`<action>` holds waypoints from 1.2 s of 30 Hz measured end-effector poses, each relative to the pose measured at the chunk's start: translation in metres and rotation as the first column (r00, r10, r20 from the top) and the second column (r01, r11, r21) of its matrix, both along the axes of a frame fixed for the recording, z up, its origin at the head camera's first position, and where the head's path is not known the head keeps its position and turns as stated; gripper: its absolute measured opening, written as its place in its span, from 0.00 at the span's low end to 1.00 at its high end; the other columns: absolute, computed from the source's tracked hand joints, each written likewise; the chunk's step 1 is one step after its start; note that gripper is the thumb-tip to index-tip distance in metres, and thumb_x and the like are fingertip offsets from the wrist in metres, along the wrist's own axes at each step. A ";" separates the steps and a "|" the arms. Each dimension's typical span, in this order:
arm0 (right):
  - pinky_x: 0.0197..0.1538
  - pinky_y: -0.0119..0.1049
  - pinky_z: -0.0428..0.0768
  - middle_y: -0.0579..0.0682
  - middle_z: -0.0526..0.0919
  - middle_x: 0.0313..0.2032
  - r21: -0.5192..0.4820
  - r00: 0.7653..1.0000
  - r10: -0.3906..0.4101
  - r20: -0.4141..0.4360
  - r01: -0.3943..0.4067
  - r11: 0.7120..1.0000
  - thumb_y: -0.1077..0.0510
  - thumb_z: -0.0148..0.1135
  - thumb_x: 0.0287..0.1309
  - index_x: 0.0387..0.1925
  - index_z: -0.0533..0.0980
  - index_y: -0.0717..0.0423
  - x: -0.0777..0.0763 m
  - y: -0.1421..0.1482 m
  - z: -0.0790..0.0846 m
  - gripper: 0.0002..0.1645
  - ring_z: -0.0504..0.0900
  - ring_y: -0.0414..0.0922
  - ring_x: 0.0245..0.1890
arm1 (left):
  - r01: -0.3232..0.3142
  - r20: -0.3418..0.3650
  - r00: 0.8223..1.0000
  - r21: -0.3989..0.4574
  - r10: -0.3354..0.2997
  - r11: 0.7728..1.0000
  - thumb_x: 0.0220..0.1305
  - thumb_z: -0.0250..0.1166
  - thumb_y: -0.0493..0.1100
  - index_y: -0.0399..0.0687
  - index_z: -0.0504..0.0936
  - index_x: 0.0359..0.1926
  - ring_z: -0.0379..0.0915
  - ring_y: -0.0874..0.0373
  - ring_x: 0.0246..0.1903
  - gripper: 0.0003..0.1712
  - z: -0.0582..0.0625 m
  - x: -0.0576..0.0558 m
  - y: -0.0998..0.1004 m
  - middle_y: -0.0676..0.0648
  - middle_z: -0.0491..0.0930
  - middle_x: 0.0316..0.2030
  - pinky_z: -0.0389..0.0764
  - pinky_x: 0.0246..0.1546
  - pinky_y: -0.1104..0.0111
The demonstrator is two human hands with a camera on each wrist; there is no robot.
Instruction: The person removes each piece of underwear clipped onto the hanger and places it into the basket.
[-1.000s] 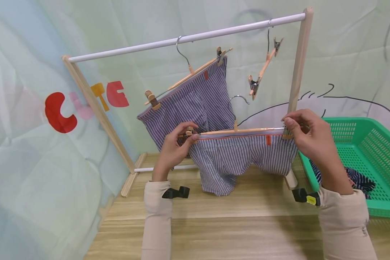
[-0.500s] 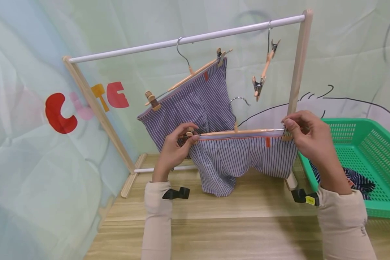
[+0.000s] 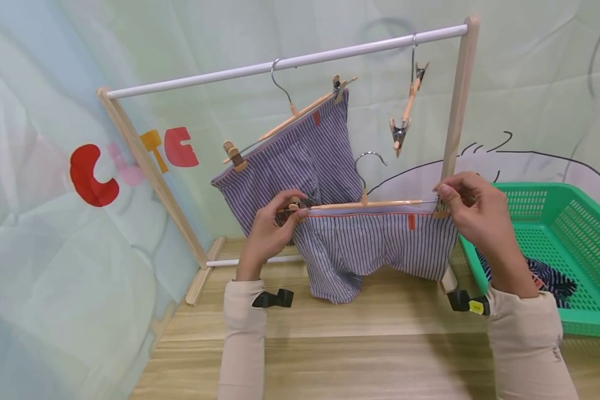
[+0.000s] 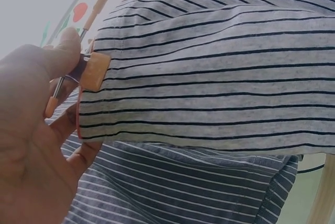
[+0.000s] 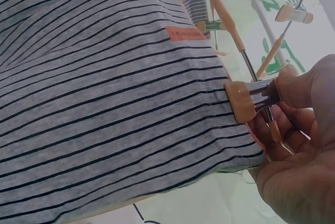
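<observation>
Light grey striped shorts (image 3: 375, 241) hang from a wooden clip hanger (image 3: 340, 206) held level in front of the rack. My left hand (image 3: 270, 236) pinches the hanger's left clip (image 4: 96, 71), whose wooden pad lies over the waistband in the left wrist view. At the other end, my right hand (image 3: 482, 214) pinches the right clip (image 5: 241, 102) between thumb and fingers. That clip sits on the waistband too, beyond an orange tag (image 5: 186, 33). The hanger's metal hook (image 3: 371, 155) points up, off the rod. Part of the left clip is hidden by my fingers.
A small rack with a white rod (image 3: 195, 80) stands on the wooden table (image 3: 355, 355). Darker striped shorts (image 3: 295, 150) hang tilted from it on another hanger. A bare clip hanger (image 3: 409, 105) hangs further right. Beside the rack, a green basket (image 3: 575, 194) holds dark striped cloth (image 3: 552, 278).
Both hands keep their pinch on the clips and stay almost in place. The held hanger's hook has turned slightly to the right. On the rod, the bare hanger has swung a little.
</observation>
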State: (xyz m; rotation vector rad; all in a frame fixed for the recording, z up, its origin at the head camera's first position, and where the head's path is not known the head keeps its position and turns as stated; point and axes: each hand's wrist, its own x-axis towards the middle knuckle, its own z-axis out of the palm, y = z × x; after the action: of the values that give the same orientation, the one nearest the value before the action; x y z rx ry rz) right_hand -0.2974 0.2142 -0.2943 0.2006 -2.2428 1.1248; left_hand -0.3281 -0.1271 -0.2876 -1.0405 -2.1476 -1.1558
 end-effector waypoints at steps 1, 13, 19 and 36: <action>0.38 0.31 0.70 0.54 0.79 0.38 -0.002 1.000 -0.002 -0.004 0.002 1.000 0.47 0.51 0.66 0.44 0.77 0.58 0.000 0.000 0.000 0.20 0.72 0.43 0.36 | -0.003 0.000 1.000 0.001 0.003 1.000 0.63 0.59 0.31 0.36 0.73 0.51 0.77 0.57 0.36 0.15 0.000 0.000 0.000 0.38 0.83 0.38 0.77 0.30 0.53; 0.37 0.29 0.70 0.53 0.79 0.37 -0.022 1.000 -0.022 -0.020 0.022 1.000 0.46 0.51 0.66 0.43 0.78 0.59 -0.005 0.000 -0.001 0.20 0.72 0.42 0.36 | -0.061 -0.060 0.996 -0.013 0.060 0.998 0.60 0.62 0.31 0.32 0.75 0.50 0.77 0.51 0.36 0.16 0.001 0.001 0.005 0.35 0.82 0.39 0.78 0.33 0.54; 0.39 0.33 0.69 0.54 0.79 0.38 -0.032 0.999 -0.028 -0.017 0.027 0.999 0.46 0.51 0.66 0.44 0.77 0.60 -0.006 0.000 -0.002 0.21 0.72 0.43 0.37 | -0.105 -0.072 0.992 0.005 0.105 0.994 0.58 0.64 0.33 0.34 0.77 0.51 0.77 0.50 0.39 0.19 0.001 0.001 0.007 0.36 0.82 0.38 0.78 0.38 0.52; 0.40 0.34 0.68 0.51 0.76 0.41 -0.045 0.999 -0.033 -0.017 0.033 0.998 0.47 0.50 0.67 0.45 0.76 0.59 -0.002 0.001 -0.001 0.21 0.71 0.42 0.39 | -0.109 -0.049 0.993 0.041 0.111 0.993 0.60 0.62 0.33 0.32 0.79 0.48 0.71 0.53 0.24 0.15 0.001 0.002 0.006 0.37 0.84 0.32 0.72 0.23 0.60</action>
State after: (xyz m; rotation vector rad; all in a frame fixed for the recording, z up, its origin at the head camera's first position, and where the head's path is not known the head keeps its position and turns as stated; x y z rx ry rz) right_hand -0.2994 0.2147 -0.2956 0.1543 -2.1955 1.1498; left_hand -0.3265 -0.1207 -0.2863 -0.9136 -2.1064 -1.1025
